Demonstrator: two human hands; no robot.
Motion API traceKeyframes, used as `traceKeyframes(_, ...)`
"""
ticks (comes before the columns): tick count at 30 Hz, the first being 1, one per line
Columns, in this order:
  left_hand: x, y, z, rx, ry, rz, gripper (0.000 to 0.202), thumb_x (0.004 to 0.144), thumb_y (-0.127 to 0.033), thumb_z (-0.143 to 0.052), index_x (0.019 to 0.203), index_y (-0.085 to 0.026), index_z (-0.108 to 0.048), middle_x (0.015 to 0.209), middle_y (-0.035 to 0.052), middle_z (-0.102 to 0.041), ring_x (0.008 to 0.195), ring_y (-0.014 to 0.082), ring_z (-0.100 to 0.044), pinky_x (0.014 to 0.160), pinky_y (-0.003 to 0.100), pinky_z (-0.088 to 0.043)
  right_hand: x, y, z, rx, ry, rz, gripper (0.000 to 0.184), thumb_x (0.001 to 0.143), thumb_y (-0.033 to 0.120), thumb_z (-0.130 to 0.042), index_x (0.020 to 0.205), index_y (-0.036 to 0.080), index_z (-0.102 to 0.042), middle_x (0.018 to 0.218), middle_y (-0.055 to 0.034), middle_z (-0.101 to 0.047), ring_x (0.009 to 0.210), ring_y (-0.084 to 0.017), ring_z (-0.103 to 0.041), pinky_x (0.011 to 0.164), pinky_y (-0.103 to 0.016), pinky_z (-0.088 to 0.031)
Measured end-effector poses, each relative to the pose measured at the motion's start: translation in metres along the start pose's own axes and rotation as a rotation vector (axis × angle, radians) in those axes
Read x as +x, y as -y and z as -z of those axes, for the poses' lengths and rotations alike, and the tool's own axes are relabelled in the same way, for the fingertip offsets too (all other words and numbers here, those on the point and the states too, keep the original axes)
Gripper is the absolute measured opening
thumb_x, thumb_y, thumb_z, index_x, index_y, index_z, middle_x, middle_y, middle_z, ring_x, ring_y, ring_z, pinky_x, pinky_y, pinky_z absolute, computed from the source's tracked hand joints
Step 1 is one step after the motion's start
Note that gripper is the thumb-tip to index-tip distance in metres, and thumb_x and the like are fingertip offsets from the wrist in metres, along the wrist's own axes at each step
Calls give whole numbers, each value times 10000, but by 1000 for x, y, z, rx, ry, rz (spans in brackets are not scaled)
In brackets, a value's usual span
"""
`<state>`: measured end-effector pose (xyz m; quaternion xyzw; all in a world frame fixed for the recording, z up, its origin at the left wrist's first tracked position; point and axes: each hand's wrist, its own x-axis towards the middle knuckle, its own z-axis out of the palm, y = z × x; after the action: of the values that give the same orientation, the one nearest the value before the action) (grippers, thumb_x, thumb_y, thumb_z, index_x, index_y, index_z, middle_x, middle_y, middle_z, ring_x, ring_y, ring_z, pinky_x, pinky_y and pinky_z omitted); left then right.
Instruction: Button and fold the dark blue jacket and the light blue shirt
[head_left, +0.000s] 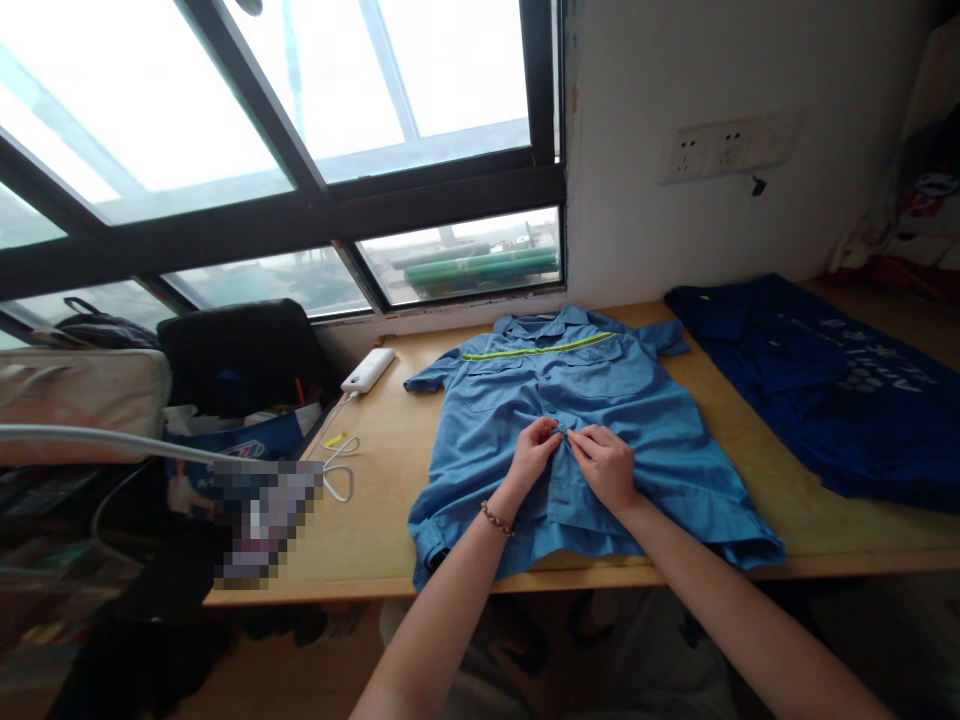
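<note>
A light blue short-sleeved work shirt [487, 450] lies front up on the wooden table, its collar toward the window wall. A yellow-green stripe [540, 349] runs across its chest above two flap pockets. At the middle of the front placket, my left hand [534, 448], with a beaded bracelet [496, 518] on the wrist, pinches the cloth edge. Close beside it on the right, my right hand [602, 462] pinches the placket too. Both sets of fingertips nearly meet, and any button between them is too small to make out.
A dark blue garment [817, 380] with white print lies on the table [360, 540] at the right. On the left are a white power bank [368, 370] with a cable, a blurred-out device [270, 520] and bags [82, 405]. Wall sockets [731, 146] are above.
</note>
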<state>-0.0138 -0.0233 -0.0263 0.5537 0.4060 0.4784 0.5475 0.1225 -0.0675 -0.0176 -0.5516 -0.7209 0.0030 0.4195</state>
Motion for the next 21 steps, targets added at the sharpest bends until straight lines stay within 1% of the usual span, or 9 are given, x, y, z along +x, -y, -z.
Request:
traceKeyframes(6,0,-1,0,-27,13,11,204,649,-300,-647,763,-161,-551,531,-61,-388,487,63,-333,475,196,-239,1,3,1,43,-30,-30,261,865,271,-409,951,255,-655,786,-44,-598,757,-188,-521,722,-311,-399)
traceKeyframes(11,-2,-4,1,-32,30,-7,212,661,-312,-639,779,-164,-545,530,-62,-381,484,62,-332,471,195,-239,1,5,2,77,-60,-50,244,857,266,-429,945,252,-656,808,-45,-599,778,-187,-528,742,-314,-410)
traceKeyframes(14,-3,-5,1,-30,38,-18,201,672,-306,-633,768,-165,-527,533,-62,-382,485,60,-333,471,192,-240,1,4,1,75,-70,-33,237,855,250,-439,947,248,-658,804,-41,-603,771,-182,-525,739,-307,-411)
traceKeyframes(21,-2,0,1,-24,35,-38,209,675,-299,-637,710,-160,-485,566,-51,-446,513,61,-369,489,183,-272,1,0,2,57,-68,34,203,840,210,-479,911,231,-668,792,-24,-612,746,-158,-514,708,-281,-405)
